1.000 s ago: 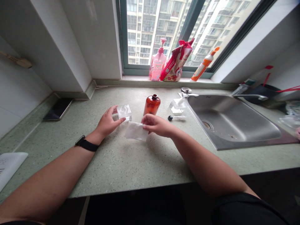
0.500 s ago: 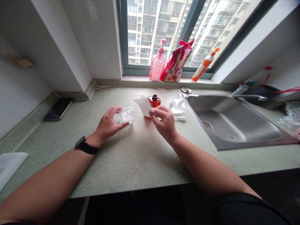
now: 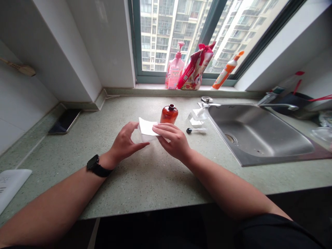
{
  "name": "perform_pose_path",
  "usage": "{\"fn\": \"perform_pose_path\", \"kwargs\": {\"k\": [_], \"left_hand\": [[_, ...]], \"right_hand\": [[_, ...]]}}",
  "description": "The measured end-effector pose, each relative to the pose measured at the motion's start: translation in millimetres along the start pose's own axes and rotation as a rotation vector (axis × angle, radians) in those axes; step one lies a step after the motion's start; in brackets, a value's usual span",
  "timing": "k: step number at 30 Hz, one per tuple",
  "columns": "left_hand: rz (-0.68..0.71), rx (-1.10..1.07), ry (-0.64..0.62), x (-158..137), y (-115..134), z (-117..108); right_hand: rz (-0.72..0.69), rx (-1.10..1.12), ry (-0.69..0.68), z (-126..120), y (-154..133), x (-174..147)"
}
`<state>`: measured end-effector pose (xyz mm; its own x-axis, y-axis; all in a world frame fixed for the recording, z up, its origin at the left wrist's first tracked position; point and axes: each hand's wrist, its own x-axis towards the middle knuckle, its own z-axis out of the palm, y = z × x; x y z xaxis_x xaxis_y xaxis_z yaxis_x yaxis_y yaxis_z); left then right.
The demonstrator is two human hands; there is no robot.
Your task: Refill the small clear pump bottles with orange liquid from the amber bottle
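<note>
Over the counter, your half-curled left hand holds the clear container; your right hand pinches white tissue, apparently wiping; next, grip steadily.

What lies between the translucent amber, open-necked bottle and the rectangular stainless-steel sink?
Two things show in the head view: a clear, square-bodied container with a pale pump top and, lower in the picture, a slim, translucent piece with a black end.

paper over a box between left hand and right hand, bottle just behind, to its right capped tube before pump bottle, sink farther right, phone at left on tabletop
</note>
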<state>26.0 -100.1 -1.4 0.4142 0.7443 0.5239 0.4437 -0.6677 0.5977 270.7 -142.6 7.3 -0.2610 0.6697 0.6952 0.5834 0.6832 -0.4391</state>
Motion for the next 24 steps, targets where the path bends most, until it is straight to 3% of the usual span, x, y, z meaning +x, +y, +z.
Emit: {"fn": "perform_pose_path", "kwargs": {"k": [9,15,20,24], "left_hand": [[0.046,0.022,0.000,-4.0,-3.0,3.4],[0.031,-0.013,-0.027,-2.5,-0.1,2.1],[0.055,-0.041,0.037,-0.2,-4.2,1.7],[0.039,-0.061,0.070,0.8,-11.5,1.9]], "right_hand": [[-0.062,0.066,-0.072,-2.6,-0.2,1.6],[-0.031,0.089,-0.088,-6.9,-0.9,5.5],[0.109,0.163,-0.005,-6.4,-0.6,7.0],[0.322,0.340,-0.031,-3.5,3.5,5.5]]}}
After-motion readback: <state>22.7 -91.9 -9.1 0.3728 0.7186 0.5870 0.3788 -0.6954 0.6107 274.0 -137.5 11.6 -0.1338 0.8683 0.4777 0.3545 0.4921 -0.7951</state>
